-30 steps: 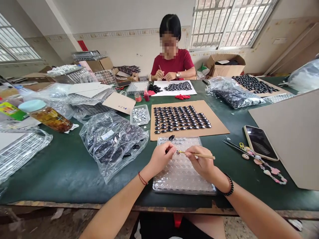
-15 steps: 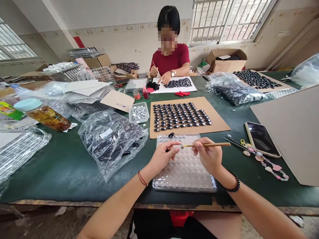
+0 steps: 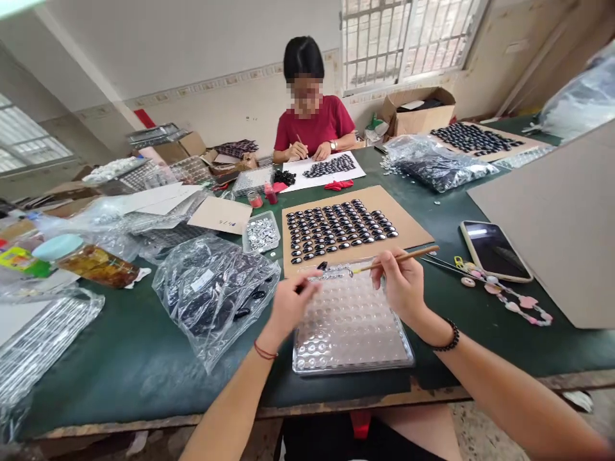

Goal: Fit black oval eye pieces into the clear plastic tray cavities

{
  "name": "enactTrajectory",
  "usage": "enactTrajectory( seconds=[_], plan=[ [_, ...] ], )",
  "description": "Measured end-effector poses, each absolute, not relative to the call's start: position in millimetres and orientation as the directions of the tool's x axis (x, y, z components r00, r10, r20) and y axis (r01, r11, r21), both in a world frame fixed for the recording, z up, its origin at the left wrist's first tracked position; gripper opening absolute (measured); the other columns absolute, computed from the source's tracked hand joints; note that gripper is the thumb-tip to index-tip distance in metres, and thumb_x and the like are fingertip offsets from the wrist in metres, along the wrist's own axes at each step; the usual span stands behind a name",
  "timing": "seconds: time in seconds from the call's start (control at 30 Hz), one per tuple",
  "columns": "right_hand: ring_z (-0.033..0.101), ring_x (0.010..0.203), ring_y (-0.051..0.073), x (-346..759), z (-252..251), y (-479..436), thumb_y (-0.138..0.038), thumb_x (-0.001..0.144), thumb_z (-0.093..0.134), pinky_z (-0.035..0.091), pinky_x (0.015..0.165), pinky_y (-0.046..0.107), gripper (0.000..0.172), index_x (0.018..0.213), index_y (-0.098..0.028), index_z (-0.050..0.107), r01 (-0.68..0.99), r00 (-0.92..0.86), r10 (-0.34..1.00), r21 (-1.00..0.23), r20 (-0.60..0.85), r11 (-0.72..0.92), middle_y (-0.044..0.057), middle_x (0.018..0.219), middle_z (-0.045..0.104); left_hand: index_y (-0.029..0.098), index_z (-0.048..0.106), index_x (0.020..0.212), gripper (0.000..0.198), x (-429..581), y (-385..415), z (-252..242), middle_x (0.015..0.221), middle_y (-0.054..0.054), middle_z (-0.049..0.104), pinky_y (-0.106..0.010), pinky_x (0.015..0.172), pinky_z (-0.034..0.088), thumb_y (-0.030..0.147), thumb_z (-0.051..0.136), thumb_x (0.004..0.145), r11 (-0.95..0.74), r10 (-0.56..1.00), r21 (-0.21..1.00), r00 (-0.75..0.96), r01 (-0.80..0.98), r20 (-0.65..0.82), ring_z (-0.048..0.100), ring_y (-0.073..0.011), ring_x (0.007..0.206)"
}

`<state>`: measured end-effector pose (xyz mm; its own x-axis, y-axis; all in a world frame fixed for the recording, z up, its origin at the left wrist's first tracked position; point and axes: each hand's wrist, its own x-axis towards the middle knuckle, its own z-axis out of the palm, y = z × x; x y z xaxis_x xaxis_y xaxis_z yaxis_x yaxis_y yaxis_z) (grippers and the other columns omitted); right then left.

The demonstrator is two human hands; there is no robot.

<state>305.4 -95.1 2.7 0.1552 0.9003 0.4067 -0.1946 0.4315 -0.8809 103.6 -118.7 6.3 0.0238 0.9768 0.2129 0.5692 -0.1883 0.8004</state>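
Note:
My right hand point(image 3: 403, 285) is closed round a thin wooden brush point(image 3: 413, 255), its yellowish tip point(image 3: 354, 271) pointing left over the far edge of a clear plastic tray point(image 3: 355, 326). The tray has rows of round hollows, with small clear or silvery round pieces in some at the far edge and near left corner. Over the tray's left side is my left hand point(image 3: 293, 299), slightly blurred, fingers apart, with nothing visible in them. Just beyond its fingertips lies a glossy black oval piece point(image 3: 323, 266). Behind the tray, a brown board point(image 3: 403, 224) carries rows of similar black pieces.
At left are a plastic bag of black pieces point(image 3: 211, 301), a tub of small silvery parts point(image 3: 276, 238) and a lidded jar point(image 3: 96, 262). A phone point(image 3: 497, 250) with a beaded strap lies right, beside a large cardboard sheet point(image 3: 552, 224). Opposite, a co-worker point(image 3: 312, 125) sits working.
My left hand has moved left, away from the brush tip, and its pinch has loosened. The brush tip has moved to the tray's far edge. The camera view has tilted and shifted.

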Motion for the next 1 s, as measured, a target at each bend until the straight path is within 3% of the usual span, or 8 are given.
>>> enactTrajectory(
  seconds=[0.07, 0.17, 0.27, 0.43, 0.57, 0.73, 0.83, 1.0],
  plan=[
    [0.044, 0.033, 0.006, 315, 5, -82, -0.038, 0.083, 0.052, 0.035, 0.033, 0.017, 0.027, 0.066, -0.017, 0.053, -0.209, 0.223, 0.886, -0.868, 0.407, 0.451, -0.006, 0.046, 0.050, 0.016, 0.066, 0.095, 0.031, 84, -100, 15, 0.056, 0.002, 0.056, -0.022, 0.054, 0.038, 0.039, 0.053, 0.078, -0.147, 0.917, 0.713, -0.176, 0.686, 0.358, 0.049, -0.0109, 0.051],
    [0.043, 0.031, 0.005, 333, 6, -58, -0.042, 0.082, 0.051, 0.032, 0.032, 0.017, 0.030, 0.066, -0.016, 0.052, -0.171, 0.344, 0.850, -0.863, 0.399, 0.475, -0.006, 0.046, 0.049, 0.017, 0.066, 0.097, 0.034, 47, -62, 30, 0.054, 0.003, 0.054, -0.023, 0.056, 0.037, 0.040, 0.053, 0.076, -0.105, 0.876, 0.500, -0.158, 0.860, 0.456, 0.050, -0.0124, 0.053],
    [0.043, 0.032, 0.005, 352, 0, -35, -0.045, 0.082, 0.049, 0.031, 0.034, 0.017, 0.033, 0.066, -0.016, 0.051, -0.083, 0.440, 0.808, -0.878, 0.392, 0.471, -0.006, 0.045, 0.050, 0.019, 0.063, 0.108, 0.038, 13, -25, 40, 0.056, 0.002, 0.057, -0.025, 0.062, 0.038, 0.039, 0.051, 0.077, 0.011, 0.898, 0.294, -0.139, 0.956, 0.418, 0.053, -0.0156, 0.058],
    [0.048, 0.043, 0.007, 379, -18, -2, -0.045, 0.085, 0.043, 0.034, 0.047, 0.020, 0.035, 0.065, -0.017, 0.050, 0.195, 0.482, 0.719, -0.862, 0.500, 0.469, -0.004, 0.047, 0.049, 0.010, 0.053, 0.121, 0.052, 35, -11, 42, 0.056, -0.001, 0.059, -0.029, 0.065, 0.039, 0.036, 0.053, 0.075, 0.055, 0.945, 0.182, -0.110, 0.982, 0.308, 0.057, -0.0212, 0.068],
    [0.047, 0.049, 0.009, 398, -29, 16, -0.042, 0.088, 0.038, 0.031, 0.052, 0.023, 0.037, 0.065, -0.017, 0.050, 0.391, 0.451, 0.698, -0.826, 0.556, 0.406, -0.003, 0.052, 0.049, 0.019, 0.062, 0.108, 0.041, 128, -66, 47, 0.055, 0.003, 0.056, -0.023, 0.057, 0.039, 0.045, 0.050, 0.079, -0.248, 0.966, 0.172, 0.229, 0.953, 0.123, 0.052, -0.0129, 0.054],
    [0.049, 0.056, 0.010, 408, -31, 20, -0.040, 0.092, 0.033, 0.027, 0.055, 0.024, 0.037, 0.074, -0.015, 0.054, 0.498, 0.423, 0.716, -0.803, 0.556, 0.329, 0.000, 0.061, 0.051, 0.023, 0.061, 0.108, 0.038, 227, -140, 45, 0.060, 0.003, 0.062, -0.022, 0.056, 0.039, 0.046, 0.051, 0.080, -0.722, 0.662, 0.089, 0.723, 0.686, -0.198, 0.055, -0.0112, 0.052],
    [0.051, 0.060, 0.011, 408, -28, 16, -0.039, 0.093, 0.030, 0.026, 0.055, 0.024, 0.037, 0.083, -0.014, 0.056, 0.523, 0.366, 0.746, -0.786, 0.556, 0.330, 0.001, 0.066, 0.055, 0.020, 0.060, 0.107, 0.037, 246, -154, 36, 0.066, -0.001, 0.067, -0.024, 0.057, 0.041, 0.044, 0.050, 0.081, -0.837, 0.534, -0.032, 0.801, 0.547, -0.273, 0.061, -0.0147, 0.057],
    [0.054, 0.070, 0.013, 405, -21, 8, -0.039, 0.095, 0.026, 0.026, 0.057, 0.023, 0.038, 0.096, -0.015, 0.056, 0.565, 0.212, 0.784, -0.728, 0.583, 0.388, 0.003, 0.079, 0.060, 0.020, 0.063, 0.099, 0.028, 248, -153, 35, 0.073, -0.002, 0.070, -0.026, 0.058, 0.043, 0.038, 0.049, 0.083, -0.838, 0.545, -0.152, 0.779, 0.525, -0.309, 0.064, -0.0167, 0.063]
  ],
)
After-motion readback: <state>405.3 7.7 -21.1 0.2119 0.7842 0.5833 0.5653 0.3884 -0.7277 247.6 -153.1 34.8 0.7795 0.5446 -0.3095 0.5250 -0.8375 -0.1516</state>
